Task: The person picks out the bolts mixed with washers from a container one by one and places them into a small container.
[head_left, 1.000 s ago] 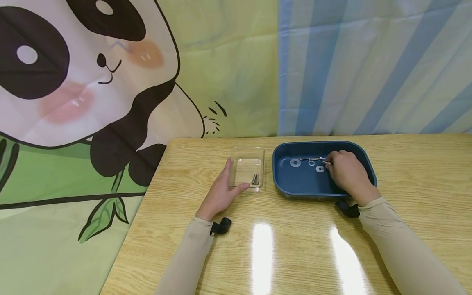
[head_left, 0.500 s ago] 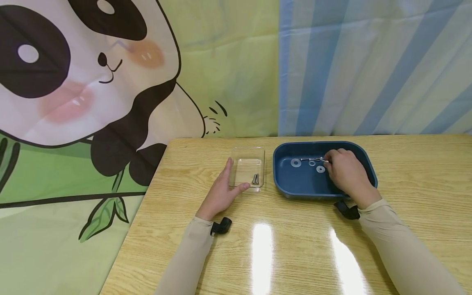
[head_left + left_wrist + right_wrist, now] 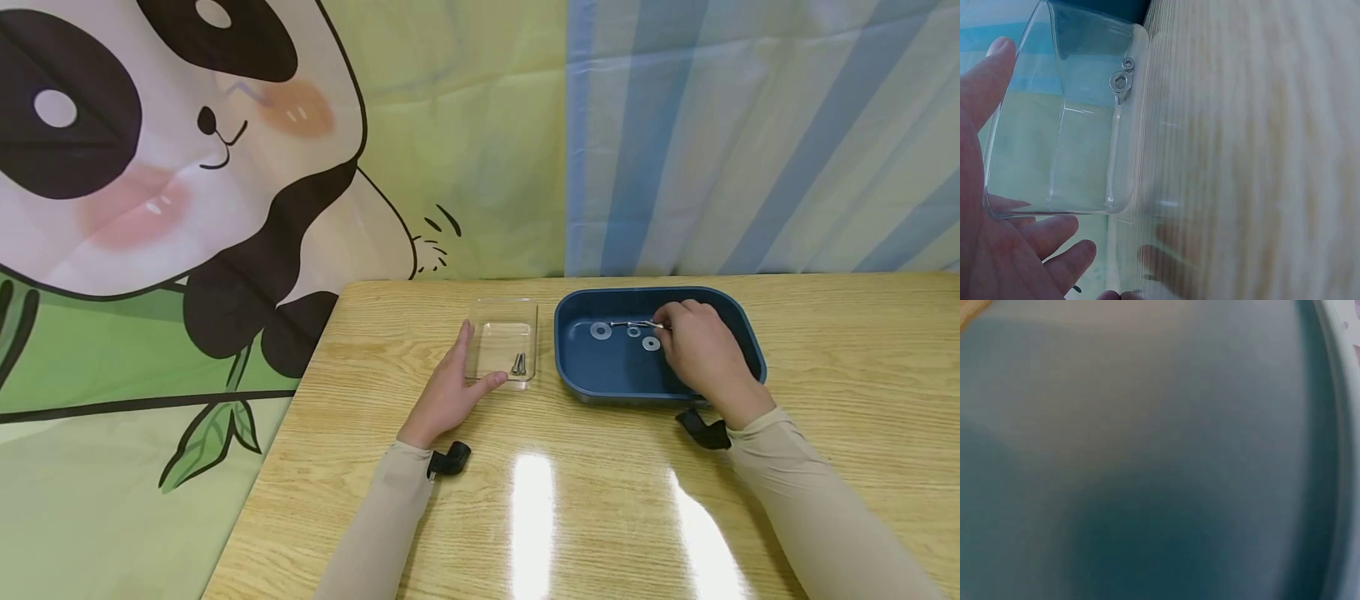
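Observation:
A small clear plastic box [image 3: 491, 354] stands on the table with a few short screws [image 3: 519, 364] in its near right corner. My left hand [image 3: 445, 393] rests against it, long fingers along the left side and thumb at the near edge. In the left wrist view, the socket heads of two screws [image 3: 1120, 81] show through the wall. To the right, my right hand [image 3: 705, 350] reaches into a blue tray [image 3: 611, 371], fingertips pinching at the right end of some thin screws [image 3: 636, 323]. The fingertips themselves are partly hidden behind the hand.
Flat washers lie in the tray left of my right hand: a large washer [image 3: 601, 331], a small washer [image 3: 633, 332] and a middling washer [image 3: 651, 343]. The wooden table [image 3: 600, 500] ends at a printed panda curtain [image 3: 465, 167] behind and to the left.
My right fingertips have shifted slightly up and to the left, over the screws' right end. The left hand, the box and the washers have stayed put.

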### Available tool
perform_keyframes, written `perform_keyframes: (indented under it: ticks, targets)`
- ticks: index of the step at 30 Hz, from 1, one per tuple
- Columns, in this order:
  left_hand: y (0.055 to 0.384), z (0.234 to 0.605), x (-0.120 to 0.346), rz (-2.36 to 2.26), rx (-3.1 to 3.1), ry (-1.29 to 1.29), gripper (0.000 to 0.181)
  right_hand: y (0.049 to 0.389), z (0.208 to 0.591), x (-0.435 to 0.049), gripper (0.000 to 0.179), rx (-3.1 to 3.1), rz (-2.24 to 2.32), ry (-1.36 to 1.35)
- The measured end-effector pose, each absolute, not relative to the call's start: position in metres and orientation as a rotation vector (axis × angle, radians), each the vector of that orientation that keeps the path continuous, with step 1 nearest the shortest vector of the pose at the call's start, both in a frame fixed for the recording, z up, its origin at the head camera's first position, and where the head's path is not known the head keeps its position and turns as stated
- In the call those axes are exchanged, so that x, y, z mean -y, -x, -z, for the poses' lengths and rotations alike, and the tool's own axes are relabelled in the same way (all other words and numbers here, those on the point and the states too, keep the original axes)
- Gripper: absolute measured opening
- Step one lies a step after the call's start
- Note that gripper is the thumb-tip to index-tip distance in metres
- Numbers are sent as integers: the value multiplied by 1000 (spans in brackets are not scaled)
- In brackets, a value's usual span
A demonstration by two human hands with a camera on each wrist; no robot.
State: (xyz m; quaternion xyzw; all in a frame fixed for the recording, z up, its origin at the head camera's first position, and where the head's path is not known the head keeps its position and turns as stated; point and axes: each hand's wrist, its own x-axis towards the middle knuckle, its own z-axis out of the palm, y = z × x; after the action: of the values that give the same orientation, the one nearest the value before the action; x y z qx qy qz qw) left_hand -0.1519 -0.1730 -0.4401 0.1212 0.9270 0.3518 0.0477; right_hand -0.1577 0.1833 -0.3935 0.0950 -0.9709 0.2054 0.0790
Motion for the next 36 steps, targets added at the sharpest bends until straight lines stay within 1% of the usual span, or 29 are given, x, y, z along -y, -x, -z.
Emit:
perform_keyframes:
  ticks: [20,36]
  targets:
    - [152,440,173,-1089,-2821,-382,108,152,389,-174,15,2823,-679,-365]
    - [151,439,173,-1089,-2824,-375,108,147,382,-155,15,2793,-751,-417]
